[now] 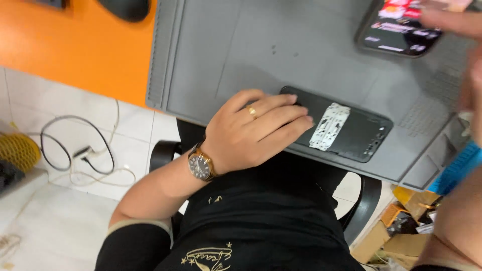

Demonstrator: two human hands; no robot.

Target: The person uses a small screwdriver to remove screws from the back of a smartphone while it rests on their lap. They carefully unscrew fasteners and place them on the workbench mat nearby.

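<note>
Dark phone (351,131), lying back-up near front edge of grey work mat (241,55); flat black rectangular panel, crumpled white tape patch (329,126) at centre, small camera openings at right end. Left hand (251,133) resting flat on phone's left end, fingers extended, pressing, not gripping. Right hand (459,30) blurred at upper right above 2nd phone (396,30) with lit screen; finger state indeterminable. Ring and wristwatch (201,164) on left hand.

Dark phone (351,131), seemingly face-down, taped
</note>
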